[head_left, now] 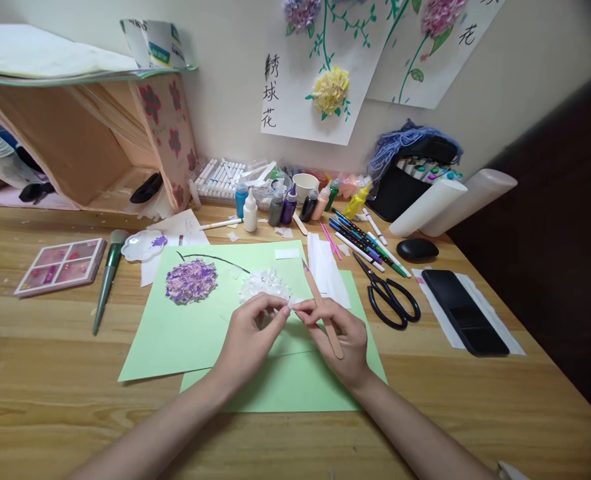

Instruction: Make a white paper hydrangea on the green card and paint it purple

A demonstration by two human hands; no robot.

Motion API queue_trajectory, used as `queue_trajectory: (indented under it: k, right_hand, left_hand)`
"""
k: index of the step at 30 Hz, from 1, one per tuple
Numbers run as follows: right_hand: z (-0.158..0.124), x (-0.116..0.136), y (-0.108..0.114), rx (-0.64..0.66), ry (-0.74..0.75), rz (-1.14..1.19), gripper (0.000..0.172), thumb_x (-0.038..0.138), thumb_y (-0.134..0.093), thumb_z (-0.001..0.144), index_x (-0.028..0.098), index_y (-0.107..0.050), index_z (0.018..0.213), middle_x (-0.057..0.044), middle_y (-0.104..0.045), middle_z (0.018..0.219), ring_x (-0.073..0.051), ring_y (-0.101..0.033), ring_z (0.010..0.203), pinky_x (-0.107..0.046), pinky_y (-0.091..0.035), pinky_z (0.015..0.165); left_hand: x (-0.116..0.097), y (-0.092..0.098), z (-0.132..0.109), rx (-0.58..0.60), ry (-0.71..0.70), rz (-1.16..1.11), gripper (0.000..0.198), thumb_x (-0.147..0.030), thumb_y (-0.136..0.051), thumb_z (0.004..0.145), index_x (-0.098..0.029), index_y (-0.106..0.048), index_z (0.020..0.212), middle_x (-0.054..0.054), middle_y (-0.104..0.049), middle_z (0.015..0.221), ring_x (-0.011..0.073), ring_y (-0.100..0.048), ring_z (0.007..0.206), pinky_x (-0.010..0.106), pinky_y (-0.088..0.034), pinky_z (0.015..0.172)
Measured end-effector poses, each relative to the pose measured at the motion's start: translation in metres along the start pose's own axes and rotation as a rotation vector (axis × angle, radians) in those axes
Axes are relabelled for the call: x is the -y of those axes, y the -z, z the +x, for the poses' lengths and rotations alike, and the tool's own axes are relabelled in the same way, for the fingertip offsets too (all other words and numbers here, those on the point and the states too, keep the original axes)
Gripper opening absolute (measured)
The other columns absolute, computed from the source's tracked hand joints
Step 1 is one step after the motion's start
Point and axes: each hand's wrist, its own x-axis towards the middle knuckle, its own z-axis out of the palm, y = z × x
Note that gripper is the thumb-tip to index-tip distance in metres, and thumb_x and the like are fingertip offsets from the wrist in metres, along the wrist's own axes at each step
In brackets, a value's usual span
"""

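My left hand (256, 328) and my right hand (339, 339) meet over a green sheet of paper (175, 347). Between their fingertips they pinch a small white piece of paper (291, 305). A flat wooden stick (324, 312) with a dark pointed tip is also tucked between the fingers of my right hand. Just beyond my left hand lies a round cluster of white paper bits (265, 285), partly hidden by the fingers. To its left on the sheet is a purple paper flower (191, 281), with a drawn black stem curving above both.
Black-handled scissors (392, 297) and a phone (465, 312) lie to the right. Paint bottles (288, 205), pens (358, 240) and a white cup (306, 187) stand or lie along the back. A makeup brush (108, 280) and a palette (60, 267) are at left. Folded white tissue (325, 267) overlaps the sheet.
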Motion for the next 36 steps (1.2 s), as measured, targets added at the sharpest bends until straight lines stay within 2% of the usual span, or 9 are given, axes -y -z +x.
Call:
queue_trajectory:
  k: [6,11,14,18,21,23,26,29,36]
  right_hand:
    - [0.0003,0.0018,0.0009,0.018,0.015,-0.001,0.023,0.003,-0.066,0.080,0.025,-0.059,0.083,-0.003,-0.075,0.093,-0.019,-0.071,0.087,-0.033,-0.057,0.078]
    - [0.0000,0.0030,0.0022,0.073,0.054,-0.045,0.024,0.002,-0.065,0.079,0.025,-0.058,0.084,-0.004,-0.075,0.096,-0.019,-0.071,0.090,-0.033,-0.057,0.078]
    - [-0.0006,0.0025,0.0017,0.073,0.002,-0.024,0.023,0.004,-0.064,0.080,0.025,-0.058,0.085,-0.004,-0.074,0.097,-0.019,-0.071,0.091,-0.032,-0.057,0.080]
    - [0.0008,0.0035,0.0000,-0.034,-0.165,0.069,0.017,0.012,-0.068,0.081,0.024,-0.058,0.087,-0.006,-0.072,0.101,-0.020,-0.070,0.097,-0.033,-0.057,0.082]
    - [0.0036,0.0046,-0.0011,-0.034,-0.299,0.167,0.016,0.018,-0.071,0.079,0.024,-0.058,0.086,-0.006,-0.071,0.101,-0.020,-0.069,0.099,-0.031,-0.058,0.078]
    - [0.0049,0.0050,-0.0015,-0.032,-0.345,0.206,0.013,0.019,-0.070,0.080,0.023,-0.058,0.083,-0.004,-0.071,0.093,-0.018,-0.070,0.091,-0.029,-0.058,0.074]
    - [0.0050,0.0054,-0.0013,-0.039,-0.361,0.243,0.012,0.019,-0.068,0.082,0.023,-0.057,0.078,-0.002,-0.069,0.083,-0.016,-0.069,0.080,-0.028,-0.057,0.072]
    - [0.0044,0.0056,-0.0005,-0.032,-0.351,0.251,0.012,0.018,-0.067,0.082,0.022,-0.056,0.078,-0.002,-0.069,0.083,-0.016,-0.068,0.080,-0.028,-0.057,0.073]
    - [0.0026,0.0075,0.0016,-0.009,-0.315,0.216,0.014,0.017,-0.068,0.081,0.022,-0.056,0.079,-0.001,-0.067,0.082,-0.015,-0.066,0.079,-0.028,-0.055,0.073]
  left_hand:
    - [-0.0005,-0.0009,0.0008,0.028,0.059,-0.092,0.023,-0.042,-0.062,0.084,-0.021,-0.070,0.085,0.001,-0.069,0.087,0.0140,-0.052,0.074,0.025,-0.040,0.069]
    - [0.0001,0.0012,0.0003,0.002,0.103,-0.100,0.027,-0.045,-0.063,0.082,-0.019,-0.071,0.084,0.002,-0.069,0.083,0.0141,-0.051,0.070,0.026,-0.039,0.066]
    - [0.0008,0.0036,0.0017,-0.018,0.093,-0.091,0.026,-0.043,-0.061,0.084,-0.019,-0.070,0.082,0.002,-0.069,0.081,0.0141,-0.051,0.069,0.026,-0.040,0.065]
    - [0.0009,0.0054,0.0034,-0.050,-0.022,-0.004,0.021,-0.037,-0.060,0.085,-0.019,-0.068,0.079,0.001,-0.065,0.077,0.0133,-0.049,0.067,0.025,-0.039,0.064]
    - [0.0002,0.0045,0.0019,-0.044,-0.127,0.084,0.017,-0.032,-0.059,0.087,-0.020,-0.067,0.078,0.000,-0.063,0.074,0.0128,-0.049,0.067,0.025,-0.039,0.064]
    - [-0.0006,0.0032,-0.0004,-0.039,-0.192,0.125,0.015,-0.029,-0.059,0.088,-0.020,-0.066,0.079,0.000,-0.064,0.076,0.0127,-0.050,0.068,0.025,-0.039,0.064]
    - [-0.0019,0.0014,-0.0042,-0.027,-0.298,0.189,0.010,-0.025,-0.059,0.089,-0.021,-0.066,0.082,0.000,-0.065,0.078,0.0128,-0.052,0.072,0.025,-0.040,0.065]
    - [-0.0024,0.0006,-0.0063,-0.035,-0.373,0.248,0.007,-0.021,-0.059,0.088,-0.021,-0.065,0.083,-0.001,-0.064,0.077,0.0127,-0.053,0.073,0.026,-0.040,0.066]
    - [-0.0018,-0.0004,-0.0056,-0.073,-0.398,0.264,0.003,-0.021,-0.061,0.087,-0.020,-0.062,0.084,0.000,-0.063,0.079,0.0138,-0.053,0.075,0.027,-0.042,0.068]
